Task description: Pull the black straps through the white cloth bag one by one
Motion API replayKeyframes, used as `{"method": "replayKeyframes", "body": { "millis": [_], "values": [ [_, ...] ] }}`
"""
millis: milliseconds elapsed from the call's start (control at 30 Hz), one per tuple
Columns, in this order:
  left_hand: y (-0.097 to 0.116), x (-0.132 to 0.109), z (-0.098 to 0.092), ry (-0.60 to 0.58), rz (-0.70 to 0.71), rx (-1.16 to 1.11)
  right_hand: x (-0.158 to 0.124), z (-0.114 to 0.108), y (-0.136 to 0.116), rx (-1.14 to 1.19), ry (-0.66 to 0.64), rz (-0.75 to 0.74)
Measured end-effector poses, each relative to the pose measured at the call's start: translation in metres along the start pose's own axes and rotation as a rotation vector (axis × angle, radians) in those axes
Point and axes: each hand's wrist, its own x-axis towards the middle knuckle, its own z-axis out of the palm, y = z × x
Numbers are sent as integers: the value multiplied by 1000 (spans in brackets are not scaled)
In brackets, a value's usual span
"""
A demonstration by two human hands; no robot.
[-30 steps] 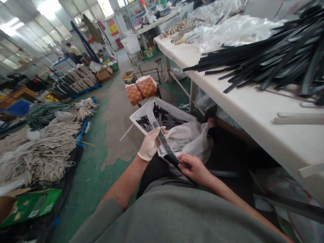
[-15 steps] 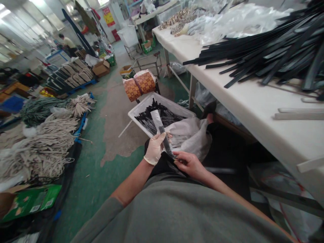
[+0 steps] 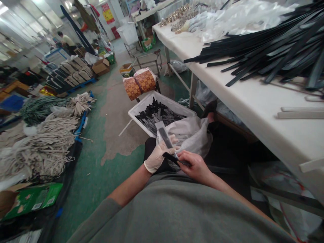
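Note:
My left hand (image 3: 157, 157), in a pale thin glove, is closed around a narrow clear plastic sleeve (image 3: 159, 125) above my lap. Something dark and flat lies inside that sleeve. At the sleeve's lower end my bare right hand (image 3: 195, 166) pinches a black strap (image 3: 170, 157), whose loose end points toward the left wrist. Fingers hide part of the strap, so I cannot tell how far it reaches into the sleeve. Just beyond the hands stands a white plastic bin (image 3: 132, 112) holding many black straps (image 3: 162, 113), several in clear sleeves. A whitish cloth or sack (image 3: 199, 131) covers its near side.
On the right, a white table (image 3: 255, 98) carries a heap of long black strips (image 3: 253, 54) and plastic bags. A checkered roll (image 3: 139, 84) sits behind the bin. Bundles of beige cord (image 3: 43, 145) lie at left. A person (image 3: 68, 42) is far back.
The sleeve has come lower and nearer to me, and the dark piece shows farther up inside it. The black strap's loose end now sticks out to the left below my left hand.

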Motion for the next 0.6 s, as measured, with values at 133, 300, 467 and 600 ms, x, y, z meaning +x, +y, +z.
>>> {"method": "replayKeyframes", "body": {
  "millis": [133, 300, 467, 600],
  "values": [
    [6, 16, -3, 241, 232, -157, 0, 4, 4, -1, -18, 79],
    [-7, 12, -4, 159, 172, -21, 3, 2, -2, -1, 35, 61],
    [-21, 2, -8, 108, 112, 139, 0, -9, -5, 56, 32, 43],
    [-14, 3, -13, 180, 247, 381, 9, -32, -4, 92, 233, 301]
  ]
}}
